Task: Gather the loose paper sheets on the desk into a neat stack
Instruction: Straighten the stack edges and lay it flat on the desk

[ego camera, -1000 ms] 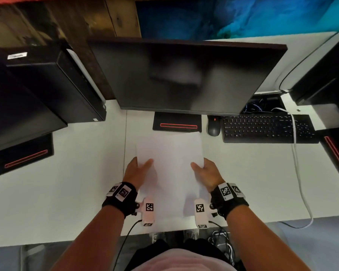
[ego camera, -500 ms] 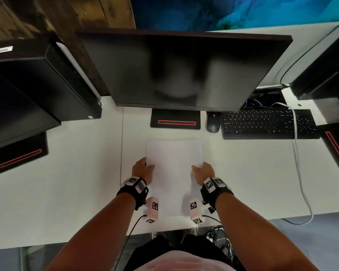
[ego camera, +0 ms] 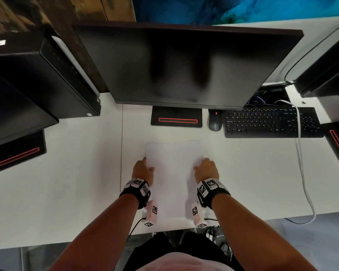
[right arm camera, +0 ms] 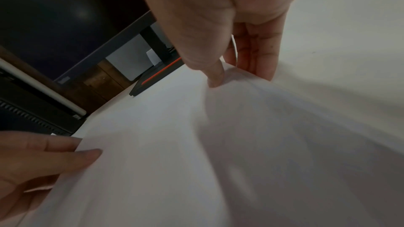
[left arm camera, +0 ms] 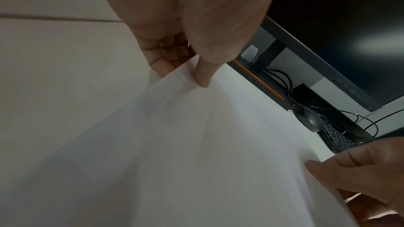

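Holding the paper stack [ego camera: 172, 173] by its two long sides, you have your left hand [ego camera: 143, 170] pinching the left edge, thumb on top and fingers curled beneath, and your right hand [ego camera: 206, 169] pinching the right edge the same way; the wrist views show both thumbs pressing into sheets that bow upward between them. The stack sits over the white desk [ego camera: 67, 182], straight ahead of you and near the front edge. To square it well, ease the inward squeeze so the sheets flatten, then stand the bundle on one short edge and tap it against the desk, letting the sheets slide level inside a loose grip. Judging by the far edge, the sheets look nearly aligned, so light taps should do. You have open desk to the left and right; ahead, the monitor base [ego camera: 176, 119], mouse [ego camera: 215, 122] and keyboard [ego camera: 270, 122] stand close beyond the far edge, so keep the stack toward you.
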`<state>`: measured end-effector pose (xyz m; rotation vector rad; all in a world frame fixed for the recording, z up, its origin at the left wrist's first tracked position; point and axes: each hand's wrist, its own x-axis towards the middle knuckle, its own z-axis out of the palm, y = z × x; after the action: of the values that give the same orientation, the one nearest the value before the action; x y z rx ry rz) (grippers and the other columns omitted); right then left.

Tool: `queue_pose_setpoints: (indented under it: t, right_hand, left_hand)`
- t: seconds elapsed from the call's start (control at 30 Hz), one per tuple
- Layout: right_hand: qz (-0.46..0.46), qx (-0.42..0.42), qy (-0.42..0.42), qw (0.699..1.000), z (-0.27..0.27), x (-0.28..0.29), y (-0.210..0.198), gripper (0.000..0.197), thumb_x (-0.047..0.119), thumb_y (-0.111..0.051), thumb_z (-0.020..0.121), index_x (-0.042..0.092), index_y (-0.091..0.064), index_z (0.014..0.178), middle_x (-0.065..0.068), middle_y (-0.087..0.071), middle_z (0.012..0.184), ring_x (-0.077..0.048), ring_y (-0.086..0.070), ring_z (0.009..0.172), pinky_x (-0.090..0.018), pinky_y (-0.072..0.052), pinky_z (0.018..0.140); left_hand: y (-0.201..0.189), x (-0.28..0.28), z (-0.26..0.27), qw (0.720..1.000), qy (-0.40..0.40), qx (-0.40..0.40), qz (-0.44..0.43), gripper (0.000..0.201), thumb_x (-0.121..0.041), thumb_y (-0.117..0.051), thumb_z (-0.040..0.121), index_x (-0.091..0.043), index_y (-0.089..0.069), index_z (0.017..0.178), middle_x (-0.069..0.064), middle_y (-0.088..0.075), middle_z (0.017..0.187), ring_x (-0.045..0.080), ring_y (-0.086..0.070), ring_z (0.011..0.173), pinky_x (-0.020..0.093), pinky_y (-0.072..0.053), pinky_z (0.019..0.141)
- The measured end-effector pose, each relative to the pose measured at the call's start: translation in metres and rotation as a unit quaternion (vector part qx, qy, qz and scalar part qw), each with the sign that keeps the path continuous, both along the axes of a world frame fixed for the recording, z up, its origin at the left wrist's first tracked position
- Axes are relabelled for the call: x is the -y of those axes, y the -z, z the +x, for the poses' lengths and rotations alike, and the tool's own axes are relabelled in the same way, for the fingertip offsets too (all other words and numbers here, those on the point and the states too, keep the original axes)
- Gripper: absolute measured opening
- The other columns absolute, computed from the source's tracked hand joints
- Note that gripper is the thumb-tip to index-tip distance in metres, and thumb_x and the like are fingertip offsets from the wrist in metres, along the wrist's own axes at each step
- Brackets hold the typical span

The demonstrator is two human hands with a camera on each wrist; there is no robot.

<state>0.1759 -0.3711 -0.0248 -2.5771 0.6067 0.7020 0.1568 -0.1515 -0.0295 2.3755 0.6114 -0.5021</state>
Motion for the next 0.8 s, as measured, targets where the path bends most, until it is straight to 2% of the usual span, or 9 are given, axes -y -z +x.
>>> queue_pose_setpoints:
  t: [0.3,0.47,0.67,0.73,0.8]
  right_hand:
    - [-0.065,0.008,-0.089,0.994,-0.006,-0.005,0.002,0.037,0.031,-0.048,0.098,0.004,-0.050,0.124,-0.013,-0.052,0.127,-0.027,-0.054,0.118,-0.036,-0.049,0.091]
    - [-0.061,0.007,-0.078,0.995,-0.007,-0.005,0.001,0.036,0.031,-0.047,0.098,0.004,-0.053,0.122,-0.013,-0.051,0.127,-0.026,-0.053,0.118,-0.035,-0.050,0.090]
    - [-0.037,0.021,-0.040,0.998,-0.013,-0.008,0.003,0.037,0.025,-0.050,0.096,0.002,-0.049,0.125,-0.015,-0.045,0.130,-0.028,-0.050,0.119,-0.032,-0.048,0.091]
    - [-0.032,0.029,-0.030,0.999,-0.015,-0.008,0.001,0.035,0.022,-0.050,0.096,0.003,-0.050,0.125,-0.016,-0.045,0.130,-0.030,-0.049,0.119,-0.033,-0.046,0.095]
    - [-0.026,0.031,-0.040,0.998,-0.016,-0.006,-0.002,0.033,0.018,-0.047,0.096,0.003,-0.053,0.125,-0.017,-0.047,0.130,-0.032,-0.046,0.120,-0.036,-0.044,0.099]
  left_hand:
    - [0.003,0.004,-0.001,0.999,0.024,-0.018,0.013,0.050,-0.018,-0.053,0.096,-0.005,-0.039,0.142,0.020,-0.051,0.128,0.035,-0.051,0.122,0.036,-0.042,0.100]
    - [0.004,0.005,0.000,0.999,0.023,-0.025,0.015,0.055,-0.018,-0.053,0.096,-0.007,-0.033,0.146,0.020,-0.049,0.130,0.035,-0.052,0.122,0.037,-0.043,0.100]
    - [0.004,0.007,-0.001,0.999,0.014,-0.037,-0.001,0.065,-0.021,-0.048,0.098,-0.005,-0.016,0.153,0.020,-0.038,0.143,0.035,-0.044,0.131,0.037,-0.039,0.106]
    - [0.005,0.007,-0.002,0.999,0.003,-0.032,-0.013,0.066,-0.020,-0.049,0.098,-0.005,-0.016,0.153,0.020,-0.038,0.144,0.036,-0.043,0.132,0.038,-0.038,0.107]
    - [0.005,0.007,-0.003,0.999,-0.010,-0.023,-0.020,0.062,-0.020,-0.050,0.097,-0.005,-0.022,0.151,0.019,-0.041,0.142,0.036,-0.045,0.130,0.038,-0.039,0.106]
